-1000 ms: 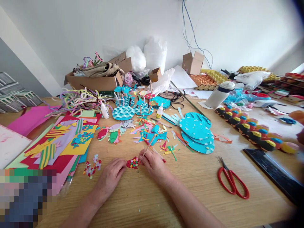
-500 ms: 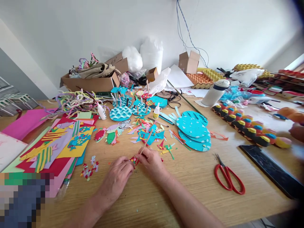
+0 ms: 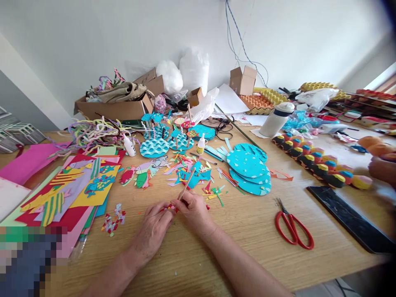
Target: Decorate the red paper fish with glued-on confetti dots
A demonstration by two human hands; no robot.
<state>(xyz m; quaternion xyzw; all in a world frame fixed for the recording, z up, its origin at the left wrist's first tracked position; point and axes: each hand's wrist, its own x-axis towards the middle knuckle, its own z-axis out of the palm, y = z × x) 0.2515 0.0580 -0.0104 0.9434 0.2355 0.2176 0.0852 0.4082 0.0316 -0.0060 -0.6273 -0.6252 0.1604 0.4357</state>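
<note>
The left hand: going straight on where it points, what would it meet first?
Probably the right hand, just beyond the red dotted piece at its fingertips, though depth is unclear.

Bright, diffuse light fills the scene, apparently from the right, where the wooden tabletop (image 3: 256, 247) takes a pale sheen; soft shade lies below the left hand (image 3: 151, 227). The stuffed white plastic bag (image 3: 194, 72) nearly washes out against the wall (image 3: 139, 33). Wide-angle stretching bends the margins, dark blur clouds the right edge, and coarse pixelation hides the lower left corner.
</note>
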